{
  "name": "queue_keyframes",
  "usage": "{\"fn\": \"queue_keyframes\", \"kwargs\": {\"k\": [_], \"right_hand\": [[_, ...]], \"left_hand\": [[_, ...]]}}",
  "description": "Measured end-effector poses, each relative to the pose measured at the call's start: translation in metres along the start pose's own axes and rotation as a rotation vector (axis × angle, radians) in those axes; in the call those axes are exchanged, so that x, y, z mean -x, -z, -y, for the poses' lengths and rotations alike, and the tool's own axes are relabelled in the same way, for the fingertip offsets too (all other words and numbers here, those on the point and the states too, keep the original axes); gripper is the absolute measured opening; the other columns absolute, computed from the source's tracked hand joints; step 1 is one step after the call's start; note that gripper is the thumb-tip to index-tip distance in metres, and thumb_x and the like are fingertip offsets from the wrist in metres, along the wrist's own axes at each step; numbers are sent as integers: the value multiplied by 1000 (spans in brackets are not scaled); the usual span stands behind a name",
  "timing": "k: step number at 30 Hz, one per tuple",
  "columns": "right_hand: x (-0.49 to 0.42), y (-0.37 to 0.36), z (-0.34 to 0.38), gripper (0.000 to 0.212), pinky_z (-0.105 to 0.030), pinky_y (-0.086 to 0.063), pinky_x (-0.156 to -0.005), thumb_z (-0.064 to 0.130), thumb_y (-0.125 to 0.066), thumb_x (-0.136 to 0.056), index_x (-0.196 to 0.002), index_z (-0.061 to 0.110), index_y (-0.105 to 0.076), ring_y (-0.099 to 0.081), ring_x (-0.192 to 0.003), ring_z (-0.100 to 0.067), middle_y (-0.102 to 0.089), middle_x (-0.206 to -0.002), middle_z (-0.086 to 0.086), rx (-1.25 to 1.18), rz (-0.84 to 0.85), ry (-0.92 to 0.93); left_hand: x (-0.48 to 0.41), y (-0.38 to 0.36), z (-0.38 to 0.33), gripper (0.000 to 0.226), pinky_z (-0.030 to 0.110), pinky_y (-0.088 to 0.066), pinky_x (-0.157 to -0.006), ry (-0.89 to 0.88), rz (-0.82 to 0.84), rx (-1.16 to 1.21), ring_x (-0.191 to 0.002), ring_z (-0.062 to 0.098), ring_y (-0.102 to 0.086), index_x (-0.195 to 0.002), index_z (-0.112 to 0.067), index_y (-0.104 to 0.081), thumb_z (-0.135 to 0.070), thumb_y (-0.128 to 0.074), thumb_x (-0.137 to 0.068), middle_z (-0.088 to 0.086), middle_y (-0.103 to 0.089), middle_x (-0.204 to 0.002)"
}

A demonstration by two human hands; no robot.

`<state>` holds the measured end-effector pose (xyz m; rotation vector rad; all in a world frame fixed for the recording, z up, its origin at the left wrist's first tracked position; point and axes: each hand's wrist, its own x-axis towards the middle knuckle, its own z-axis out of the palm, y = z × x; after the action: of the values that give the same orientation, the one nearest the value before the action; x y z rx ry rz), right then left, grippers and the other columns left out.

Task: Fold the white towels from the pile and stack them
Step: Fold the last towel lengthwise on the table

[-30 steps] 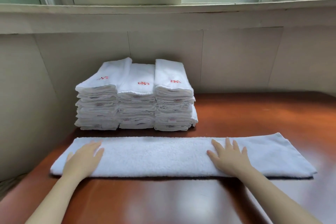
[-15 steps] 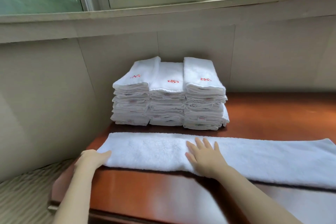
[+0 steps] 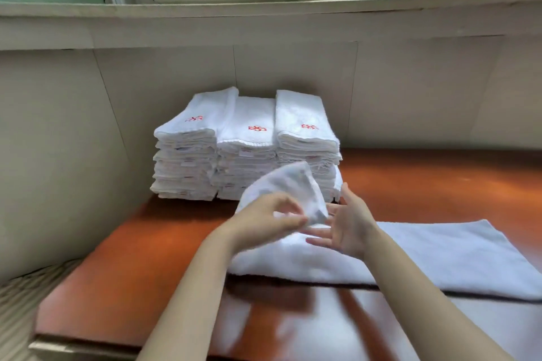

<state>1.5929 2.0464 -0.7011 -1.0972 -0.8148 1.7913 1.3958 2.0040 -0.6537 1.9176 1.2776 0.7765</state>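
A long white towel [image 3: 425, 255], folded into a strip, lies across the brown table [image 3: 132, 267]. My left hand [image 3: 264, 221] grips its left end and holds it lifted and curled over toward the right. My right hand [image 3: 349, 223] is open, palm turned left, fingers spread just beside the lifted end, above the strip's middle. Behind them, against the wall, stand three side-by-side stacks of folded white towels [image 3: 246, 146] with red embroidered marks on top.
A beige panelled wall [image 3: 410, 91] runs behind the table, with a window sill [image 3: 264, 13] above. The table's left edge [image 3: 44, 311] drops off to a striped surface [image 3: 17, 308] at the lower left.
My left hand took hold of the towel's left end and carried it up and rightward over the strip. My right hand lifted off the towel and turned palm-left.
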Motion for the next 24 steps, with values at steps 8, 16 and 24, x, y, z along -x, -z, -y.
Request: {"fn": "queue_keyframes", "kwargs": {"k": [8,16,24], "right_hand": [[15,33,-8,33,-37,-48,-92,4,-59,-89,-122,1,-59,-65,-99,-30,-67,-111,-14,373,-246,-107],[73,103,84,21,-24,-53,-46,15,-67,-86,-95,-3,-62,-70,-58,-22,-71,-80,-16,95,-453,289],[95,207,36,20,-33,-42,-75,28,-62,-85,-86,8,-63,-59,-91,-31,-62,-87,-10,922,-1013,39]], "left_hand": [[-1,6,28,20,16,-40,-77,132,-219,-183,-97,4,-58,-105,-24,-69,-24,-53,-94,-15,-65,-100],[-14,-14,40,27,31,-47,-77,308,-196,-137,-93,25,-64,-102,-16,-61,-37,-44,-99,6,-66,-100],[-48,-99,20,44,22,-51,-56,478,85,293,-76,17,-67,-106,-8,-61,-46,-66,-85,7,-70,-99]]}}
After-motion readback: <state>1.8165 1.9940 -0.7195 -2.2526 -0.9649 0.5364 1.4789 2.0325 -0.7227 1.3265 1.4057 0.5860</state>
